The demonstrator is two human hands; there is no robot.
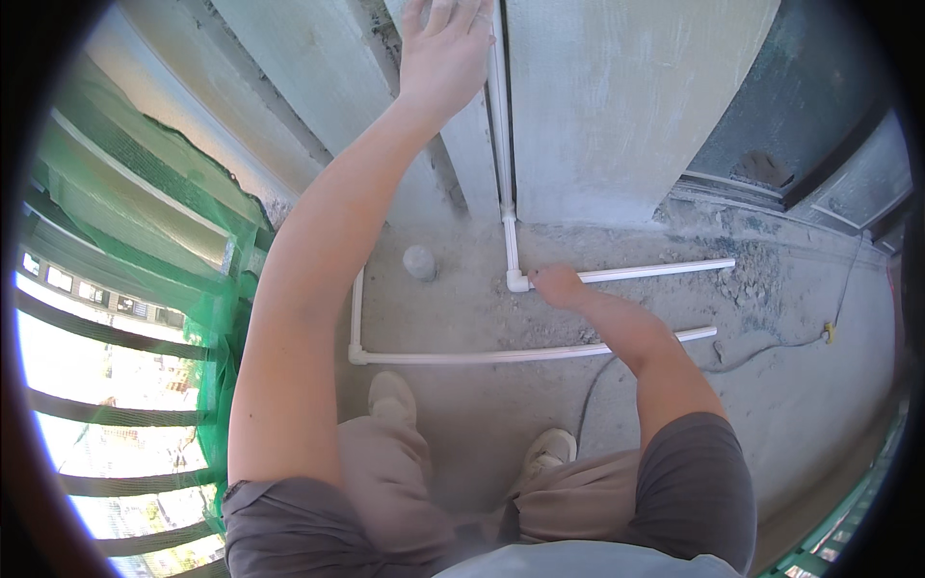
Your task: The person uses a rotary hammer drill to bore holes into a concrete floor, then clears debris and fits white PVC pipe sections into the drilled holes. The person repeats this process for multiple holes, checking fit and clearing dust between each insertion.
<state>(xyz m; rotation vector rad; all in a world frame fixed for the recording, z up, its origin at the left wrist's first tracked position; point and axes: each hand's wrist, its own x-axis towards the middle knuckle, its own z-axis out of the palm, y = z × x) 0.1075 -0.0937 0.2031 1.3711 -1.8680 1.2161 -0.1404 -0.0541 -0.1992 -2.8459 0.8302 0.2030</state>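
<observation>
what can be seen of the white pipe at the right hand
The white pipe looks like plastic. One length rises along the wall; a short fitting sits lower on it, then an elbow turns it rightward over the floor to a free end. The right hand appears to grip it just right of the elbow. The left hand is beside its upper part; contact is unclear.

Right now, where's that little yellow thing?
In the head view, the little yellow thing is on the far right, along the dark cord, past the right end of the lower white pipe.
</observation>
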